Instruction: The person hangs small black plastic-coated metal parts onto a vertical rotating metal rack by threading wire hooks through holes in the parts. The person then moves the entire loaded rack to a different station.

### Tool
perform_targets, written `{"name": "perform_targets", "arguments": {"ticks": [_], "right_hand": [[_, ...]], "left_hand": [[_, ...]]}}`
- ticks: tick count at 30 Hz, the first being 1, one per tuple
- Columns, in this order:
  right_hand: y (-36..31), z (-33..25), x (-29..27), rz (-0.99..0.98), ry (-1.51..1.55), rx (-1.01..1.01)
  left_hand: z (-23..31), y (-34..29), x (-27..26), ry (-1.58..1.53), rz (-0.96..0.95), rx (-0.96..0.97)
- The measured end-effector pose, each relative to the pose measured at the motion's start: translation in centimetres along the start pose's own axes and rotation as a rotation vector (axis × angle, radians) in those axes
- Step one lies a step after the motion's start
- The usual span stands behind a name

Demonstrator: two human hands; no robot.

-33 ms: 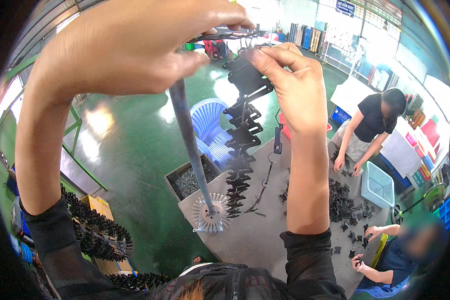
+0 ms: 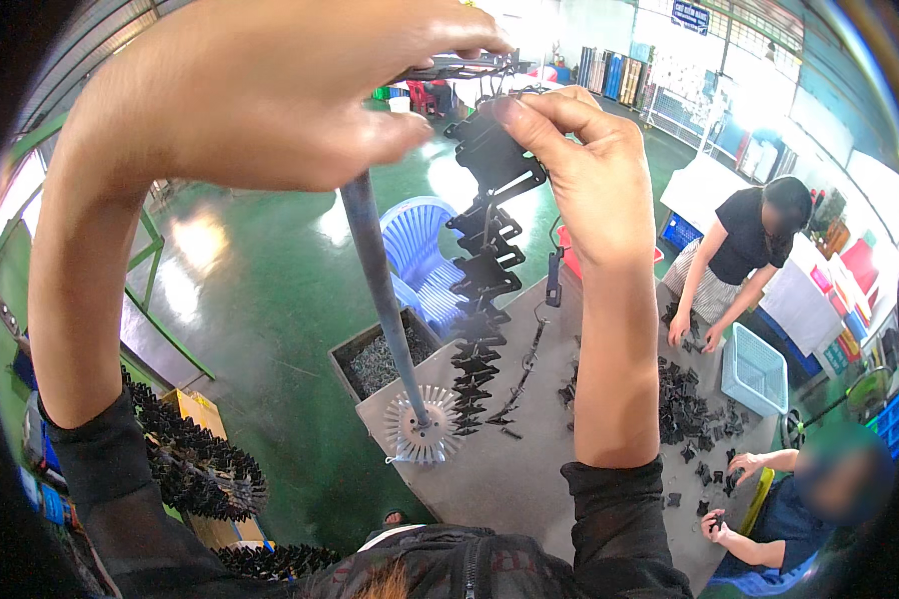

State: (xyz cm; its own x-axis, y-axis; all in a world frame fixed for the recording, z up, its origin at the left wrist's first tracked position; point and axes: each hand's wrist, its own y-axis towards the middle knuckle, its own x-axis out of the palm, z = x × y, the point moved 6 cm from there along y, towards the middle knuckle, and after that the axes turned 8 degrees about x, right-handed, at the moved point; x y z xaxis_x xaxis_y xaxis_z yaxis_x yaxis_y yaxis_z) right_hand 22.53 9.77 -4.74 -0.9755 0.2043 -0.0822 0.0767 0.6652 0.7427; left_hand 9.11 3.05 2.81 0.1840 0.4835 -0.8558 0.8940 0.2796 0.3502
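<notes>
My right hand [image 2: 594, 160] pinches a black flat part [image 2: 494, 150] between thumb and fingers at the top of a hanging string of similar parts [image 2: 487, 275]. My left hand [image 2: 300, 90] is raised beside it at the upper left, thumb stretched away from the fingers. Its fingertips lie over a dark slatted piece [image 2: 459, 68]; whether they touch it is unclear. Below that hand, a grey pole [image 2: 375, 260] rises from a round slotted base [image 2: 420, 424]. A thin wire strand [image 2: 529, 359] with a single black part [image 2: 553, 280] hangs to the right of the string.
A grey table [image 2: 489, 499] bears scattered black parts [image 2: 689, 404] and a light-blue basket [image 2: 756, 369]. Two co-workers handle parts at its right side. A blue chair [image 2: 420, 255] and a bin of small pieces [image 2: 380, 359] stand beyond it. Loaded racks [image 2: 195, 449] are at left.
My left hand has shifted slightly to the right, its thumb closer to the hanging string. The thin strand has swung a little. My right hand keeps its pinch in the same place.
</notes>
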Motion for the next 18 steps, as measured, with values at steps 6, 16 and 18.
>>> {"name": "perform_targets", "arguments": {"ticks": [6,16,18], "right_hand": [[0.3,-0.3,0.4,-0.101,0.092,0.067],[1.0,0.1,1.0,-0.372,0.433,0.303],[1.2,-0.1,0.4,-0.478,0.428,0.272]], "left_hand": [[0.8,0.7,-0.3,0.099,-0.045,-0.018],[1.3,1.0,-0.2,0.142,-0.073,-0.047],[1.5,1.1,-0.2,0.15,-0.091,-0.057]]}}
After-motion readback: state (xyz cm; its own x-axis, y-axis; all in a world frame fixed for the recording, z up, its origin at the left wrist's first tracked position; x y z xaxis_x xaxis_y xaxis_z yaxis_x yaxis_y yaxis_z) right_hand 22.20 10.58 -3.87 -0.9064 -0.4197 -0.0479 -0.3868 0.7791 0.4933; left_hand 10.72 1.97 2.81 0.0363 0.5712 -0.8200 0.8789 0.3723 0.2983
